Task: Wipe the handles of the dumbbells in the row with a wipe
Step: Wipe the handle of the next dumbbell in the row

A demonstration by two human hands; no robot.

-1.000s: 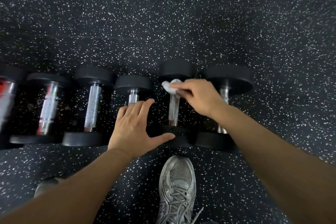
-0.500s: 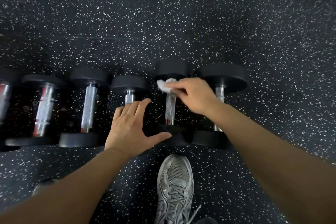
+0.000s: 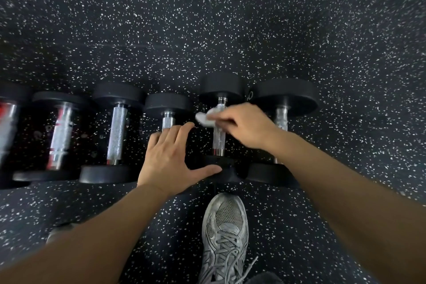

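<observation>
1. Dumbbells with black round heads and knurled chrome handles lie side by side in a row [image 3: 161, 136] on the black rubber floor with white speckles [image 3: 230, 18], handles pointing away from the person.
2. Second from the right, one dumbbell shows its chrome handle [image 3: 219, 138] bare along its near half; the far part is covered by a small crumpled white wipe [image 3: 205, 118].
3. That wipe is pinched between the fingertips of the right hand [image 3: 244, 127], which reaches in from the right and presses the wipe against the handle near the far head.
4. Just left of it, the left hand [image 3: 170, 157] lies flat with fingers together and thumb spread wide, holding nothing; it covers most of the neighbouring shorter dumbbell [image 3: 168, 108], and its thumb tip touches the near head of the dumbbell under the wipe.
5. At the right end sits the largest dumbbell [image 3: 285, 97], its handle partly hidden behind the right wrist.
6. Further left lie a long-handled dumbbell [image 3: 117, 131] and two more with red-marked handles, blurred at the edge of the view.
7. Below the row, a grey mesh laced sneaker [image 3: 226, 233] stands on the floor between the two bare forearms.
</observation>
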